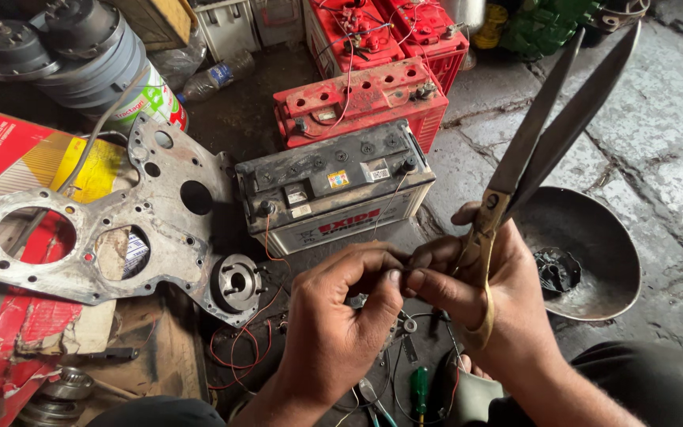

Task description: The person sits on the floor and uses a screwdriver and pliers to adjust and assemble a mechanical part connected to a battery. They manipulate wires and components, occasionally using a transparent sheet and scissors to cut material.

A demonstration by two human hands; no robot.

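Note:
My right hand (488, 296) holds a large pair of scissors (551, 130) by its brass-coloured handle, the long dark blades pointing up and to the right. Its thumb and forefinger also pinch a small thin piece at centre. My left hand (341, 316) meets it there, fingertips closed on the same small piece, which is too small to identify. Thin red wires (239, 348) trail on the dark surface below and left of my hands.
A grey battery (333, 190) lies just beyond my hands, red batteries (361, 99) behind it. A perforated metal plate (120, 229) lies left on red cardboard. A dark metal bowl (594, 253) sits right. A green-handled screwdriver (419, 391) and small parts lie below.

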